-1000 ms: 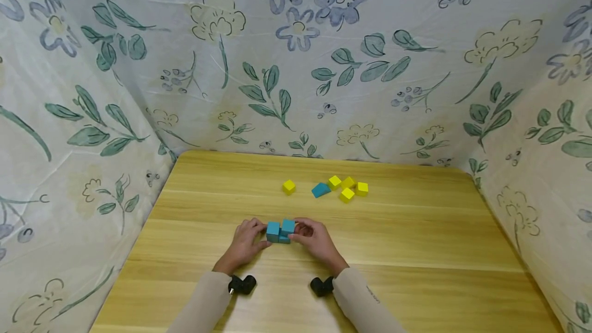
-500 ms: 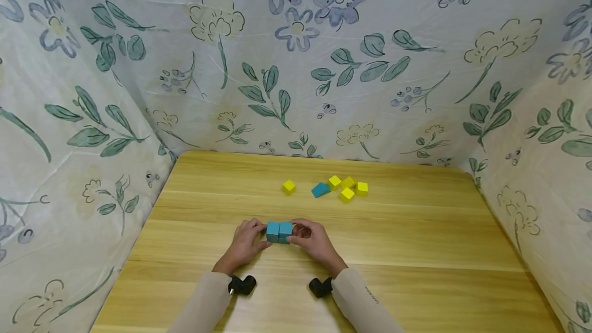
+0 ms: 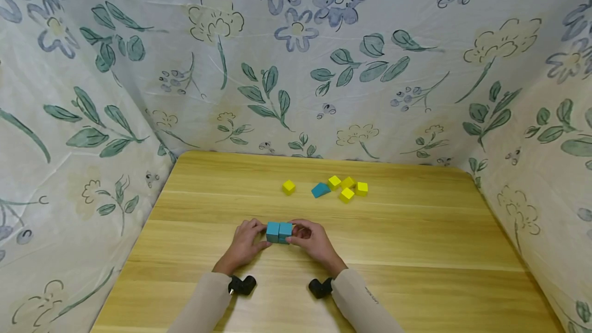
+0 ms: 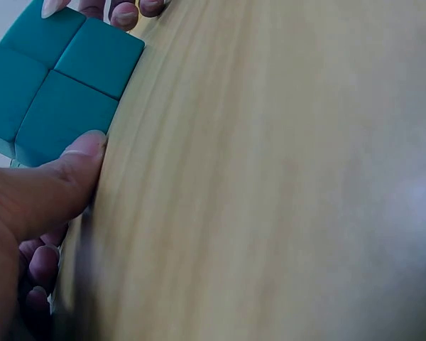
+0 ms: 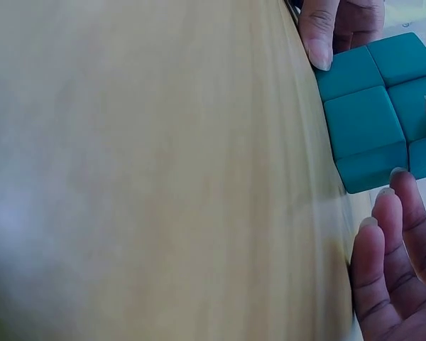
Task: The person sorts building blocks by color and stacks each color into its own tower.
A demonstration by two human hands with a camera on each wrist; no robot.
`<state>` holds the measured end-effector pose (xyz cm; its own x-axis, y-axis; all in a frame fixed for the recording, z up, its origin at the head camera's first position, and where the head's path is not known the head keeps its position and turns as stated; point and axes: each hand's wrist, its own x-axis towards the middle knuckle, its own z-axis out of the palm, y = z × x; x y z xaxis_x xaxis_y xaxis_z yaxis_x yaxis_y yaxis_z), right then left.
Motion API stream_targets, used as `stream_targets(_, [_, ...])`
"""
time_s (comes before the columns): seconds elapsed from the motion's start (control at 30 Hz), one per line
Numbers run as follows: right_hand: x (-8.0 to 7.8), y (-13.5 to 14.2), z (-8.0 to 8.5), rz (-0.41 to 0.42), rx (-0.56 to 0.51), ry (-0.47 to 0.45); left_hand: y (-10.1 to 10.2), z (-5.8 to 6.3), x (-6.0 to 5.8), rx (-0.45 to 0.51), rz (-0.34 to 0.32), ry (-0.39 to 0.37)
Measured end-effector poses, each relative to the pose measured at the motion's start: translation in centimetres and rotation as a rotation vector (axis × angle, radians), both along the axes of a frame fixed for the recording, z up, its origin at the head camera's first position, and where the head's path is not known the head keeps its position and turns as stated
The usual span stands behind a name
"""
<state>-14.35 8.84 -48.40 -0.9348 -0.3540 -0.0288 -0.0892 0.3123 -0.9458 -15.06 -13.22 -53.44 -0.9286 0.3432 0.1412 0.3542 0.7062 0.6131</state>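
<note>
Several blue cubes [image 3: 273, 231] stand near the middle of the table as a block two wide and two high; their fronts sit close together, with thin seams in the left wrist view. My left hand [image 3: 246, 243] pinches the left side low down, its thumb [image 4: 85, 153] on the lower left cube's front. At the other side, my right hand [image 3: 315, 241] pinches the upper right cube [image 5: 415, 106] between thumb and finger. Its other fingers [image 5: 369, 256] lie curved beside the block in the right wrist view. The cubes' back faces are hidden.
Farther back on the wooden table [image 3: 416, 230] lie a single yellow cube [image 3: 289, 187], a blue piece with a slanted outline [image 3: 320, 189] and a cluster of several yellow cubes [image 3: 347, 195]. Flowered cloth [image 3: 296, 91] hangs behind and at both sides.
My right hand has shifted slightly left with the upper right cube, lining it up against the upper left one. Over the last half second little moves. The left hand stays in place.
</note>
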Motion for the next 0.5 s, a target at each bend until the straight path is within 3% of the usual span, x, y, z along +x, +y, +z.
stream_targets(0.5, [0.08,0.01,-0.09,0.001,-0.026,-0.020,0.01,0.00,0.07,0.004,0.001,-0.002])
